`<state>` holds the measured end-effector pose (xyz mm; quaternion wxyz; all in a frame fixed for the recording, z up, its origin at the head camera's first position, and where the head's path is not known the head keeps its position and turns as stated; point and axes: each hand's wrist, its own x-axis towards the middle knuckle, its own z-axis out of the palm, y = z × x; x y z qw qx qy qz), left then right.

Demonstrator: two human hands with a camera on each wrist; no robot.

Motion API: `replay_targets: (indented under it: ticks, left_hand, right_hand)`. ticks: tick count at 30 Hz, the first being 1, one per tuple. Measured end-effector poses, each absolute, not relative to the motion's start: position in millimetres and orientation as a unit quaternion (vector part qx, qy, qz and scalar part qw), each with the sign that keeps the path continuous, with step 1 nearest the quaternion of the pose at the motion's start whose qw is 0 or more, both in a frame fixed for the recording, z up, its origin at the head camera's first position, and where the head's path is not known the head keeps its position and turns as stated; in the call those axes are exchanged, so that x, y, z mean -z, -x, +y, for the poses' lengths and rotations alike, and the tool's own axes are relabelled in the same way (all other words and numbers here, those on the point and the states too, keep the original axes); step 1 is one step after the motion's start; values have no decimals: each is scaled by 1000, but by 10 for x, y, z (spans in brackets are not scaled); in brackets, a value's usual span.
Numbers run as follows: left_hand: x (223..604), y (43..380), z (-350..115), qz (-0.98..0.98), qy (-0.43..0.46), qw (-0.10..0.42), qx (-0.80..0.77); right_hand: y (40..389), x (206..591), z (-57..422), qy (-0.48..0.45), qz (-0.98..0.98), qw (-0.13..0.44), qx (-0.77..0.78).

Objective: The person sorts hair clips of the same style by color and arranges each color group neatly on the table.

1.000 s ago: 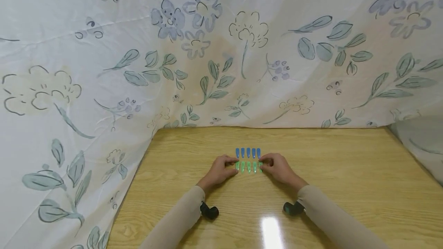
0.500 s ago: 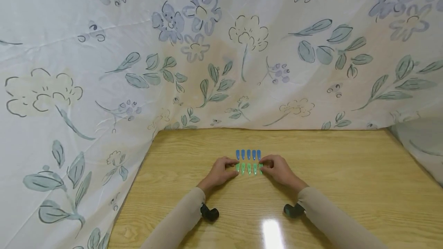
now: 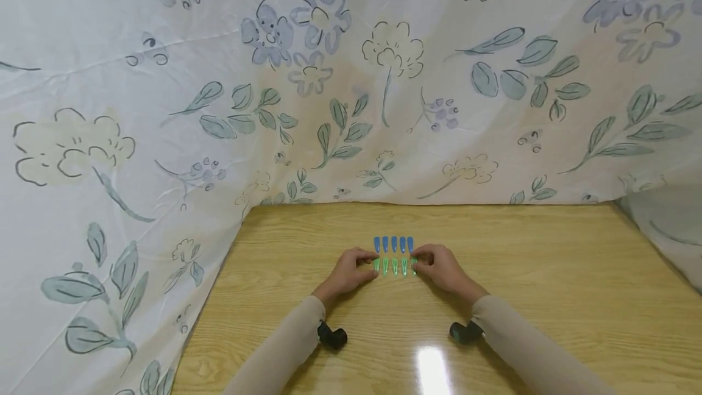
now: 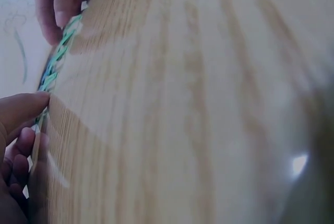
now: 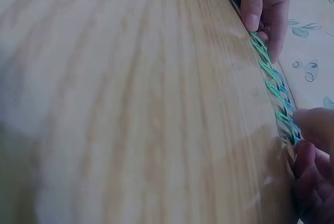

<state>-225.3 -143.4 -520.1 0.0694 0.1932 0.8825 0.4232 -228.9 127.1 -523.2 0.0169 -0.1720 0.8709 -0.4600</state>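
Note:
A row of several green snap hair clips (image 3: 395, 267) lies on the wooden table, with a row of several blue hair clips (image 3: 393, 244) just beyond it. My left hand (image 3: 350, 270) holds the leftmost green clip (image 3: 376, 265) between thumb and index finger, at its near and far ends. At the other end of the row, my right hand (image 3: 440, 267) holds the rightmost green clip (image 3: 414, 267) the same way, partly hiding it. Both wrist views show the green clips (image 5: 269, 71) low along the table between the two hands.
The table (image 3: 548, 279) ends at a white floral cloth (image 3: 340, 96) hanging behind it and along the left side. Black wrist devices (image 3: 333, 336) sit below both beige sleeves (image 3: 276, 346). Bright light reflects off the near tabletop.
Both hands keep nearly the same place at the ends of the green row. The rightmost green clip shows marginally farther right; the head view shifts slightly.

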Motion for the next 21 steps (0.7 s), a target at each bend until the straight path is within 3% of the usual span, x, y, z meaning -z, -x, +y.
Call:
replay_targets:
  ticks: [12, 21]
  left_hand:
    - [5205, 2250, -1439, 882, -182, 74, -427]
    - [5238, 2282, -1458, 871, -178, 56, -454]
  right_hand:
    - [2273, 5226, 1289, 165, 863, 28, 477]
    - [2291, 5166, 1322, 150, 837, 70, 521]
